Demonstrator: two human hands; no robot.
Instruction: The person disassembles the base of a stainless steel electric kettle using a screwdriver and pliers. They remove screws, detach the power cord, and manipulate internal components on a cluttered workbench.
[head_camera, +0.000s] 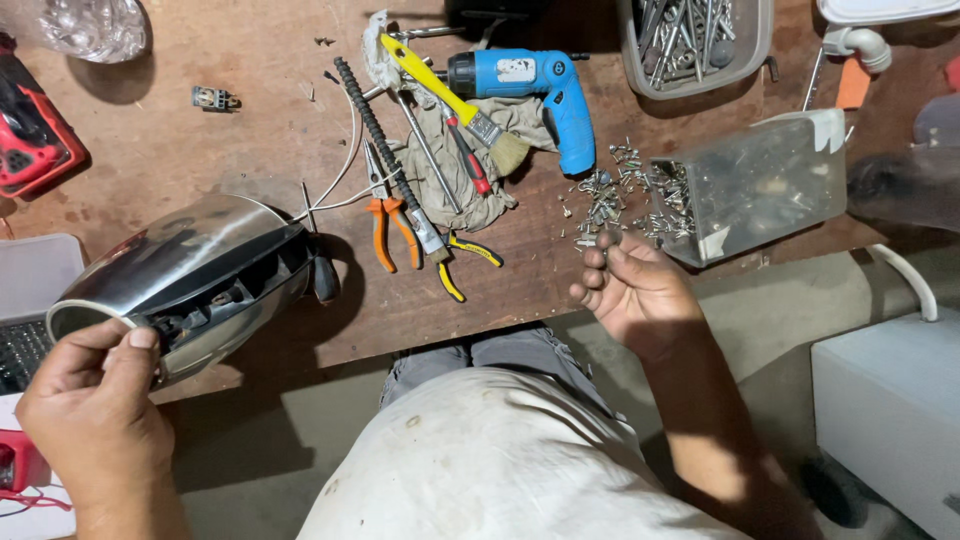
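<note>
Two hands at a cluttered wooden workbench (230, 70), one on a steel kettle body, one over loose screws.

Left hand (95, 400) pinches the near rim of the shiny kettle body (190, 270), thumb and fingertips closed on its edge; the kettle lies on its side at the near left of the bench. Right hand (630, 290) hovers palm up near the bench's near edge, fingers loosely curled around something small I cannot make out, just beside the scattered screws (605, 195) and a tipped clear plastic box (750, 185). Farther off lie orange-handled pliers (385, 225), a yellow-handled brush (450, 100), a blue cordless drill (540, 90) and a grey rag (450, 170).
</note>
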